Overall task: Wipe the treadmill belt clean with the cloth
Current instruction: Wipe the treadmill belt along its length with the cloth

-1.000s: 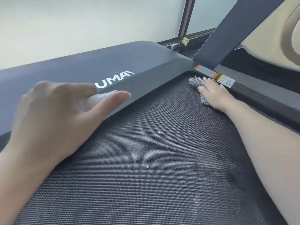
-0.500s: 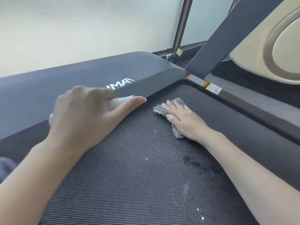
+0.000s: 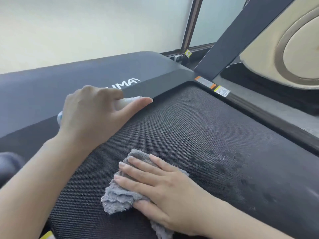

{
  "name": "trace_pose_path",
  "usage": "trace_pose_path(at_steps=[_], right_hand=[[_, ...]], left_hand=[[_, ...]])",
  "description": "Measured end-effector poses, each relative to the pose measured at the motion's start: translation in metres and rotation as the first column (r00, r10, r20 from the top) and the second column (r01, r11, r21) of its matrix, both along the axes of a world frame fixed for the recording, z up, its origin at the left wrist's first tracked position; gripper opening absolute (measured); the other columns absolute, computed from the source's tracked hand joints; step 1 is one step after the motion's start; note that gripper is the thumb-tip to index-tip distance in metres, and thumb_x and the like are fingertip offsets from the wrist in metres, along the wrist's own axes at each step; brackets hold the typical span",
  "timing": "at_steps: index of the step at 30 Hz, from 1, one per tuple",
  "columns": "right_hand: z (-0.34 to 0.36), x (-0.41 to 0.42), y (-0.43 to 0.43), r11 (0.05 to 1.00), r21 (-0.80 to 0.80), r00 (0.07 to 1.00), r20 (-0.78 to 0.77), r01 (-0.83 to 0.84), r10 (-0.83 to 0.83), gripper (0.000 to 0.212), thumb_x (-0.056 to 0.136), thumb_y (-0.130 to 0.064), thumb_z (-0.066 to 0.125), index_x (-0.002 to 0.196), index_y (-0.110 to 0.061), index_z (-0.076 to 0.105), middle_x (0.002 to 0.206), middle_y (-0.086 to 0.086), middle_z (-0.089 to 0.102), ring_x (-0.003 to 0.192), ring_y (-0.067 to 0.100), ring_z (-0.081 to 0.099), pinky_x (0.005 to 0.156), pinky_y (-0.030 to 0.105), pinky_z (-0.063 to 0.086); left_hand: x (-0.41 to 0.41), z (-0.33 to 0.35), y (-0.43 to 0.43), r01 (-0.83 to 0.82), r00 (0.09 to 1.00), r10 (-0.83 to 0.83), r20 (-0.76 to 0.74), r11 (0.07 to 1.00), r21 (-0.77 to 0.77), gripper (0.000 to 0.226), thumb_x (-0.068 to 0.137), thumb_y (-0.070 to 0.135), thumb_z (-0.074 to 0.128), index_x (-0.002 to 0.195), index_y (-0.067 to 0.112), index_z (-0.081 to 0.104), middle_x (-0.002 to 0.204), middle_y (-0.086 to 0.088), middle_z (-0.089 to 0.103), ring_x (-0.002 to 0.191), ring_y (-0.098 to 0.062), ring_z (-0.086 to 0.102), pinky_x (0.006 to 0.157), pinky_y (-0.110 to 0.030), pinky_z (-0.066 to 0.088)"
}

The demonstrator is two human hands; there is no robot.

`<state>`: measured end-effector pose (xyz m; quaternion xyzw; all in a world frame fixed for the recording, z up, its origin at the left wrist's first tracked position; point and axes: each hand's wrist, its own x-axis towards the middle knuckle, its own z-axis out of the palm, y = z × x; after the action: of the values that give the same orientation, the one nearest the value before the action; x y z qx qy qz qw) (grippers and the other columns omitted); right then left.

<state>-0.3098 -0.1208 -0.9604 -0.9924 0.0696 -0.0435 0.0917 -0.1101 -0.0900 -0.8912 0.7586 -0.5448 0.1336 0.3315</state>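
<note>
Right hand: flat, pressing cloth.
Left hand: gripping bottle.
Change: I dragged cloth from far corner.
Belt: spots remain.

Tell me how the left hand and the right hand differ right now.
The left hand curls round a white cylindrical object; the right hand lies flat, fingers straight, pressing the grey cloth onto the treadmill belt. The left hand is farther off, beside the motor cover; the right hand is nearer the camera, mid-belt. Both are bare and palm down.
</note>
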Motion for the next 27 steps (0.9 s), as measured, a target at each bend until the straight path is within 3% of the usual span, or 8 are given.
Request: trace_pose_path(at_steps=[5,9,13,17,20,23,27], right_hand=[[0.008,0.006,-0.024,0.998,-0.001,0.997,-0.048,0.065,-0.065,0.051,0.099,-0.039,0.023,0.148,-0.03,0.014,0.156,-0.013,0.005,0.141,-0.001,-0.01,0.119,0.036,0.0],[0.005,0.009,-0.019,0.993,-0.04,0.993,0.004,0.114,-0.114,0.053,0.097,-0.036,0.025,0.148,-0.022,0.021,0.156,-0.005,0.013,0.144,0.007,-0.002,0.119,0.037,0.005],[0.001,0.005,0.0,0.988,0.104,0.993,0.017,0.11,-0.113,0.055,0.096,-0.039,0.03,0.148,-0.025,0.018,0.157,-0.007,0.009,0.143,0.004,-0.009,0.119,0.033,-0.003],[0.0,0.001,-0.008,0.99,0.118,0.995,0.049,0.078,-0.084,0.052,0.096,-0.031,0.036,0.147,-0.026,0.024,0.156,-0.008,0.015,0.143,0.002,-0.004,0.118,0.031,0.001],[-0.004,0.0,-0.012,0.994,0.078,0.995,0.065,0.076,-0.081,0.052,0.095,-0.027,0.036,0.146,-0.022,0.028,0.155,-0.006,0.02,0.143,0.004,0.001,0.118,0.031,0.005],[-0.005,-0.004,-0.022,0.994,0.063,0.993,0.07,0.094,-0.099,0.052,0.094,-0.025,0.036,0.146,-0.021,0.028,0.155,-0.007,0.02,0.143,0.003,0.002,0.119,0.031,0.007],[-0.003,-0.008,-0.049,0.984,0.038,0.981,0.082,0.173,-0.175,0.053,0.093,-0.028,0.032,0.145,-0.023,0.029,0.154,-0.008,0.023,0.143,0.0,0.004,0.119,0.03,0.005]], left_hand=[[-0.003,-0.001,0.001,0.004,1.0,-0.004,-0.013,1.0,-0.003,0.075,0.074,0.084,0.031,0.046,0.015,0.038,0.04,-0.002,0.041,0.046,-0.025,0.046,0.056,-0.037,0.046],[-0.003,-0.002,0.0,-0.003,1.0,0.004,-0.012,1.0,0.024,0.081,0.072,0.087,0.028,0.05,0.011,0.048,0.043,-0.005,0.047,0.049,-0.027,0.05,0.057,-0.036,0.044],[-0.003,-0.001,0.0,-0.005,1.0,0.005,0.017,1.0,0.016,0.084,0.074,0.085,0.028,0.055,0.007,0.055,0.046,-0.008,0.05,0.051,-0.029,0.051,0.054,-0.032,0.036],[0.0,-0.006,-0.001,-0.003,1.0,0.003,0.007,1.0,0.021,0.088,0.074,0.086,0.029,0.064,0.006,0.066,0.047,-0.007,0.053,0.053,-0.029,0.053,0.057,-0.037,0.044],[-0.001,-0.007,0.003,-0.01,1.0,0.01,-0.007,1.0,0.021,0.084,0.075,0.084,0.032,0.058,0.006,0.06,0.042,-0.003,0.043,0.048,-0.026,0.047,0.053,-0.033,0.036],[0.001,-0.008,0.004,-0.018,0.999,0.018,-0.041,1.0,0.015,0.086,0.074,0.084,0.035,0.064,0.003,0.063,0.045,-0.008,0.048,0.052,-0.03,0.051,0.058,-0.039,0.046],[-0.001,-0.006,0.004,0.004,0.999,-0.002,-0.05,1.0,0.024,0.084,0.077,0.084,0.033,0.055,0.007,0.056,0.042,-0.007,0.044,0.048,-0.029,0.049,0.059,-0.041,0.047]])
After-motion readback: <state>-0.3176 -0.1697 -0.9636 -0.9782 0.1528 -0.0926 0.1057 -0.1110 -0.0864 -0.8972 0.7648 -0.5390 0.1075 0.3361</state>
